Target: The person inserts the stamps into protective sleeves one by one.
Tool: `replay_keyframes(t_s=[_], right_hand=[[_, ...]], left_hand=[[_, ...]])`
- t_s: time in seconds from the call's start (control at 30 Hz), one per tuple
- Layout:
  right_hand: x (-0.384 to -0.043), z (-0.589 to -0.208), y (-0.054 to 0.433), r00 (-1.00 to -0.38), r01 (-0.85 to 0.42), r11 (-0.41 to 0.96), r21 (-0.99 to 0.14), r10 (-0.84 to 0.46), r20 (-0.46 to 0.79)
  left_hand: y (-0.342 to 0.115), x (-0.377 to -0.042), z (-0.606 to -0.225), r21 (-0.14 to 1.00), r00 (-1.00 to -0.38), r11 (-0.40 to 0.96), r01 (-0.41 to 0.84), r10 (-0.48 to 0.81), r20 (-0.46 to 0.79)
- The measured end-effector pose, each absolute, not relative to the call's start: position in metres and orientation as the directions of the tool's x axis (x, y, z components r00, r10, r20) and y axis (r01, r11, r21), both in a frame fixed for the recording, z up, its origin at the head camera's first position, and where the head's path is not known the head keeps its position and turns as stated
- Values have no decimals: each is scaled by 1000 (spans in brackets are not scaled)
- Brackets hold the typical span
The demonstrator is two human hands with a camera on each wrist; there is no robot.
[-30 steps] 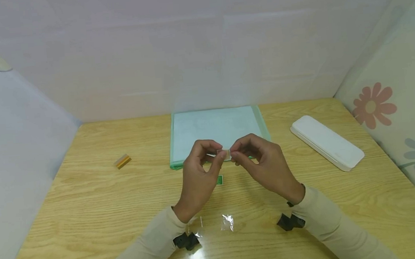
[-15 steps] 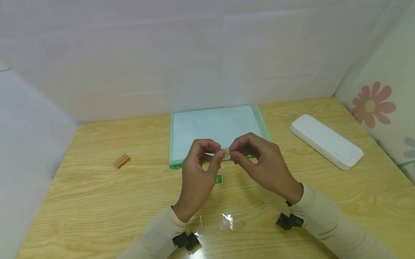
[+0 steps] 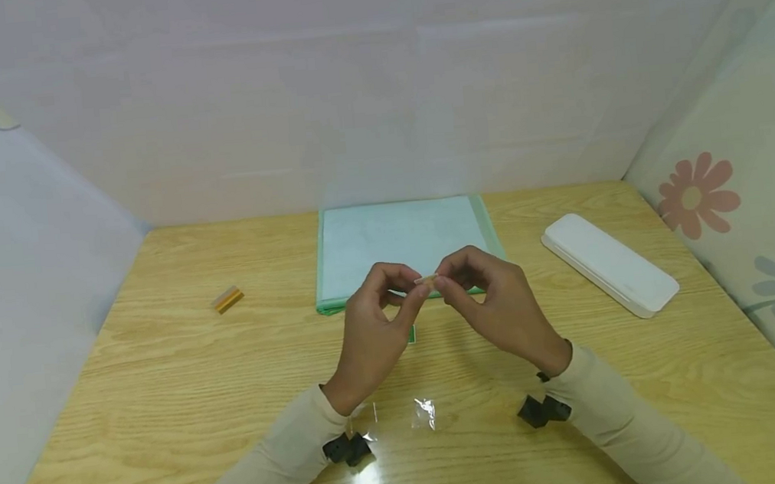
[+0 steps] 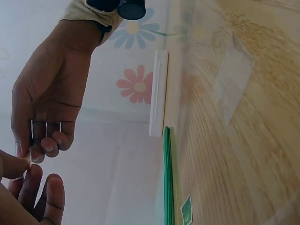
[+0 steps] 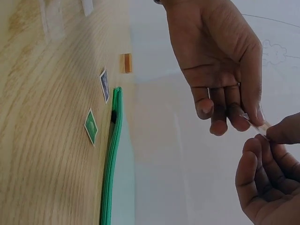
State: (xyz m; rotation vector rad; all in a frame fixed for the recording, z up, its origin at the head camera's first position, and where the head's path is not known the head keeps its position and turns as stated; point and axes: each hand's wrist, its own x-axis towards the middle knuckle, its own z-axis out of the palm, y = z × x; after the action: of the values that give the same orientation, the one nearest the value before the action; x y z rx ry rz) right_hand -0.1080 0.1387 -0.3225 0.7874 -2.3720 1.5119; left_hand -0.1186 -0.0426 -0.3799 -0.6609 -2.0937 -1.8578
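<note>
Pinches a small pale piece (image 3: pixel 425 279) at opposite ends, with thumb-and-finger grip of left hand (image 3: pixel 374 328) and right hand (image 3: pixel 500 309), and holds it above the worktop (image 3: pixel 165 384). Has a green stamp (image 5: pixel 91 127) and a dark stamp (image 5: pixel 104 86) lying below, near a green-edged folder (image 3: pixel 400 233).
</note>
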Motion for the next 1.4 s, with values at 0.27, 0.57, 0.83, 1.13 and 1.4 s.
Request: replay_keyframes(t_s=[0.27, 0.57, 0.83, 1.13, 1.4], right_hand=[[-108, -323, 140, -797, -600, 323, -732, -326, 509], [-129, -346, 156, -787, -613, 361, -703, -359, 502], [-159, -369, 185, -887, -361, 577, -733, -455, 78], [-177, -413, 187, -856, -288, 696, -658, -495, -148], [-173, -419, 181, -881, -362, 754, -549, -468, -63]], left_hand=[[-45, -116, -381, 899, -908, 191, 393, 235, 347], [-53, -122, -376, 880, -891, 301, 367, 385, 240], [-70, -116, -365, 471, -713, 673, 571, 690, -123], [-50, -87, -376, 130, -639, 690, 712, 713, -288], [-41, -83, -384, 39, -579, 599, 799, 787, -213]])
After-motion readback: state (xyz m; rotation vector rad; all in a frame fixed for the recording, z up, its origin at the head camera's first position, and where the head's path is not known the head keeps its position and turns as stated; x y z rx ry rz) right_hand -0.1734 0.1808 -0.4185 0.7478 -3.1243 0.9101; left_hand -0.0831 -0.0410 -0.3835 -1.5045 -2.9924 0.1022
